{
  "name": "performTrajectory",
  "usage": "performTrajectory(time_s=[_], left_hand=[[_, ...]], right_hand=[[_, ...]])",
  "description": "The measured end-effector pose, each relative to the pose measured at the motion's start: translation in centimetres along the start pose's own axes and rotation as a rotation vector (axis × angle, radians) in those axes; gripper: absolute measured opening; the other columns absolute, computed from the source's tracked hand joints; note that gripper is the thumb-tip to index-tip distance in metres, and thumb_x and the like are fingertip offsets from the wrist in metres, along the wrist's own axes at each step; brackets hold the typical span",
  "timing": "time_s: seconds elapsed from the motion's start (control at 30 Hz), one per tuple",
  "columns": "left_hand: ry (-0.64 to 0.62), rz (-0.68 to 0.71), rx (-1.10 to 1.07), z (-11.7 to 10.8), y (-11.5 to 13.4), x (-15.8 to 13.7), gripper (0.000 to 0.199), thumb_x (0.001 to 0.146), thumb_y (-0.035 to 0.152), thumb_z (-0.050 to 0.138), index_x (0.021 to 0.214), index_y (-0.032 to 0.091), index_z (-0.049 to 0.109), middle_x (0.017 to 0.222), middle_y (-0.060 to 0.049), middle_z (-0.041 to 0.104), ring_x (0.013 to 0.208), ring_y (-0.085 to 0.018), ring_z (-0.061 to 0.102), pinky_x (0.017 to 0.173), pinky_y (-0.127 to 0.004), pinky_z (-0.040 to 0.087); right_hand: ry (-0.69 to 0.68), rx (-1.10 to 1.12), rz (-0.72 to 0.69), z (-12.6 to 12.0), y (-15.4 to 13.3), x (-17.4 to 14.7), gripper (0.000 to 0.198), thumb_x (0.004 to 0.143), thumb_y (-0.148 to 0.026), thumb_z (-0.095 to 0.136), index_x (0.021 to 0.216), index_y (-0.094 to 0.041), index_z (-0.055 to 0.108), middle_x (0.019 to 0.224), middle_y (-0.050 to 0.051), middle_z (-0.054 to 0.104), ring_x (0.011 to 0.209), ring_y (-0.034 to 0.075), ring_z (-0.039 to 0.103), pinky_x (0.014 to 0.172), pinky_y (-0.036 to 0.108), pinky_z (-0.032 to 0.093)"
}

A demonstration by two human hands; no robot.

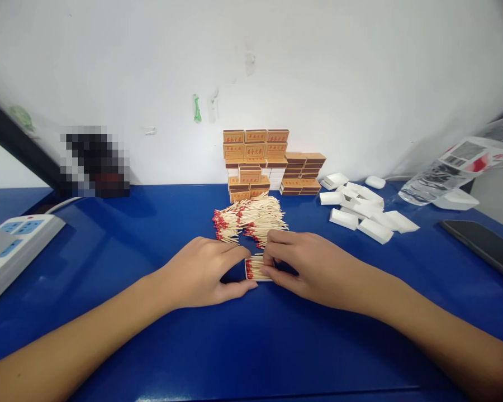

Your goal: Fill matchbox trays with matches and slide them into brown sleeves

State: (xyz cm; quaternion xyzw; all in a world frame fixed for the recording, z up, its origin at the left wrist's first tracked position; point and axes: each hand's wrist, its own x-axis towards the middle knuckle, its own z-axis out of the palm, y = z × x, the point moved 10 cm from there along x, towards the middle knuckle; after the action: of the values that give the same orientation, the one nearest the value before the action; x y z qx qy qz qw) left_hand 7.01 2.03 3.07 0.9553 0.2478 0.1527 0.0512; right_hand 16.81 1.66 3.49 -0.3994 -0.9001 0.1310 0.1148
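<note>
A small white matchbox tray [252,280] lies on the blue table, filled with wooden matches [255,269] whose red heads point left. My left hand [203,271] grips the tray's left end, index finger at the far side and thumb at the near side. The fingers of my right hand [314,268] are pinched together over the right part of the tray, on the matches; they hide that end. Just beyond the tray, a loose heap of matches [260,215] spreads out, heads mostly to the left.
Behind the heap, stacked matchboxes [255,151] stand against the wall. Several white trays [360,204] lie scattered to their right. Further right are a tilted plastic bottle [440,173] and a dark phone [484,245]. A power strip [29,245] sits at the left.
</note>
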Motion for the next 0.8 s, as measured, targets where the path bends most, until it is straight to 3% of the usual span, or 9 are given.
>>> performTrajectory(time_s=[0.8], left_hand=[[-0.005, -0.004, 0.008, -0.06, -0.02, 0.11, 0.029, 0.099, 0.046, 0.063, 0.096, 0.017, 0.066, 0.080, 0.000, 0.072, 0.066, -0.016, 0.066, 0.060, -0.029, 0.043]], right_hand=[[0.035, 0.008, -0.007, -0.02, 0.19, -0.12, 0.016, 0.101, -0.023, 0.059, 0.087, -0.017, 0.066, 0.091, 0.003, 0.062, 0.073, 0.014, 0.057, 0.066, 0.029, 0.038]])
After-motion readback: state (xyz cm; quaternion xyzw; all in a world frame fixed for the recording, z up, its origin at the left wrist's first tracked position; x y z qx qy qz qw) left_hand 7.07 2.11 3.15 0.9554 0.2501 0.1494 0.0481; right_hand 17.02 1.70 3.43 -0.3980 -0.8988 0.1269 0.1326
